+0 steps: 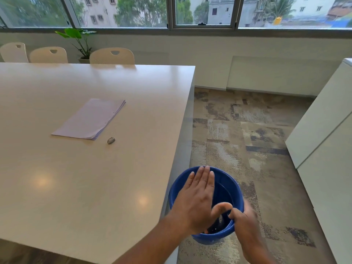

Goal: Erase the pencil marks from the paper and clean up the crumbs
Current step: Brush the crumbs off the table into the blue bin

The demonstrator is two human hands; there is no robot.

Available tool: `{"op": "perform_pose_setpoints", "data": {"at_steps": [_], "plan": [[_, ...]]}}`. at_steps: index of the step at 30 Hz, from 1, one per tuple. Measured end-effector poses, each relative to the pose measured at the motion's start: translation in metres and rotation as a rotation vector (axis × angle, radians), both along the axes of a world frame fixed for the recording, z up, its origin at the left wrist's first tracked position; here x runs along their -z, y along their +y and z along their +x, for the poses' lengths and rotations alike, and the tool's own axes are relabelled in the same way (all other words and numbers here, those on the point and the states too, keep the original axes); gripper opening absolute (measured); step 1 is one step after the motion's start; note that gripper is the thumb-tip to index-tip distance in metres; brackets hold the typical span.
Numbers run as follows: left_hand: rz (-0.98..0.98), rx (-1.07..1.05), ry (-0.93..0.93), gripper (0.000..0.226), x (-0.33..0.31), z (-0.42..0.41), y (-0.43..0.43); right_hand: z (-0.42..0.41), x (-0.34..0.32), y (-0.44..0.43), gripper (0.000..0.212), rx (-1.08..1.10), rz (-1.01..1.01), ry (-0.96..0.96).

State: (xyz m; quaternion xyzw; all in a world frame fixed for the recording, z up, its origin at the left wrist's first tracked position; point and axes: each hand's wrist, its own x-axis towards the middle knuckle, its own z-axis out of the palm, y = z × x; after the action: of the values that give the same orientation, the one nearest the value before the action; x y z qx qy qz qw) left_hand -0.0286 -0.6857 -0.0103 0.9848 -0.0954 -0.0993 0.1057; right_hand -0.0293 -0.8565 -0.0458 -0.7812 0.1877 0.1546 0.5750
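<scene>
A stack of white paper (89, 119) lies on the big white table (76, 178), and a small grey eraser (111, 140) rests just off its near right corner. A blue bucket (234, 189) stands on the floor beside the table's right edge. My left hand (198, 199) hovers flat over the bucket's mouth, fingers together and pointing away from me, holding nothing. My right hand (245, 220), blurred by motion, is at the bucket's near right rim, touching the left hand's thumb side. I see no crumbs on the paper or table.
Three pale chairs (112, 56) stand along the table's far side with a potted plant (82, 44) behind them. White cabinets (323, 149) line the right side. Patterned carpet (247, 130) covers the floor between table and cabinets. Windows run along the back wall.
</scene>
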Motion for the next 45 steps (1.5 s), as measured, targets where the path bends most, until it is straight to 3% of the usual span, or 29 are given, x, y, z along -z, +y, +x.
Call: {"op": "perform_pose_setpoints", "data": {"at_steps": [4, 10, 19, 21, 27, 31, 34, 39, 43, 45], "plan": [[-0.037, 0.014, -0.030, 0.091, -0.003, -0.011, 0.001, 0.003, 0.018, -0.005, 0.043, 0.007, 0.007, -0.015], [-0.104, -0.162, -0.100, 0.097, -0.014, -0.022, 0.068, -0.004, -0.007, 0.004, 0.045, 0.012, 0.017, 0.004], [0.072, -0.434, -0.079, 0.126, 0.003, -0.023, 0.155, -0.001, -0.003, 0.003, 0.046, 0.002, 0.016, 0.005], [0.094, -0.414, -0.053, 0.128, 0.004, -0.019, 0.145, -0.002, -0.004, 0.005, 0.037, -0.008, 0.012, 0.005], [0.052, -0.141, -0.036, 0.104, -0.002, -0.007, 0.067, -0.004, -0.005, 0.005, 0.043, -0.031, 0.007, 0.015], [-0.165, -0.030, 0.088, 0.093, -0.002, -0.001, 0.023, -0.002, -0.003, 0.004, 0.045, -0.025, 0.007, 0.011], [-0.185, 0.002, 0.040, 0.090, -0.006, -0.003, 0.014, -0.001, -0.006, 0.005, 0.041, -0.010, 0.029, -0.001], [-0.233, -0.133, -0.064, 0.097, -0.015, -0.005, 0.064, -0.001, -0.001, 0.004, 0.052, -0.003, 0.007, 0.013], [-0.121, -0.308, -0.085, 0.111, -0.009, -0.007, 0.123, -0.002, -0.004, 0.007, 0.036, -0.025, -0.015, -0.003], [-0.062, -0.373, -0.077, 0.108, -0.003, -0.009, 0.138, -0.002, -0.005, 0.006, 0.038, -0.027, -0.027, 0.001]]}}
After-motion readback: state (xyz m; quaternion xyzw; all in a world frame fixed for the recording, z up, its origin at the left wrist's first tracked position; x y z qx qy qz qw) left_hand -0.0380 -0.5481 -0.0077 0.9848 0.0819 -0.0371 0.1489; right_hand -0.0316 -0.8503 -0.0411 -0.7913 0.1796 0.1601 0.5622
